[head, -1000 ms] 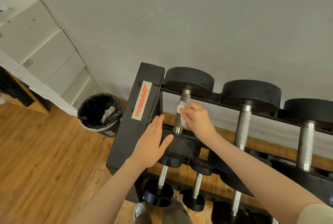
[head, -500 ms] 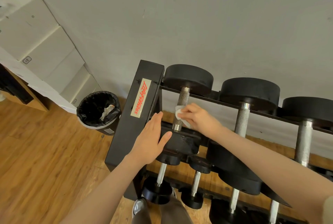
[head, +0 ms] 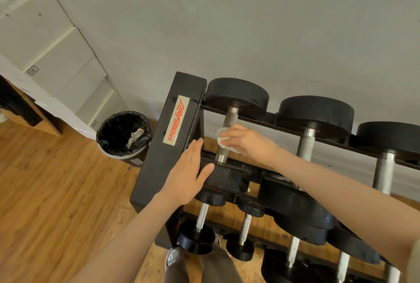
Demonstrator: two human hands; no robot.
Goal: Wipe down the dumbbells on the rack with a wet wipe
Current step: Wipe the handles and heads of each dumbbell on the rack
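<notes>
- Right hand [head: 248, 142]: forearm reaching in from the lower right, fingers curled over a crumpled white wet wipe [head: 223, 140] and pressing it against the knurled steel handle [head: 226, 137] of the leftmost top-tier dumbbell.
- Left hand [head: 187, 174]: forearm rising from the bottom centre; palm laid flat with fingers straight and together on the near black head [head: 227, 179] of the same dumbbell, thumb spread to the right, fingertips near the rack's side panel; it grips nothing.
- Black steel dumbbell rack [head: 159, 164]: stands against a grey wall, its side panel bearing a cream label with red script.
- Top-tier dumbbells: the wiped one lies on the rails at the left end, round black far head [head: 236, 96] toward the wall; two larger black-headed dumbbells [head: 314, 114] lie to its right.
- Lower tier: smaller black dumbbells [head: 200, 221] with smooth steel handles.
- Round bin lined with a black bag [head: 123, 132]: on the wooden floor left of the rack, white scrap inside.
</notes>
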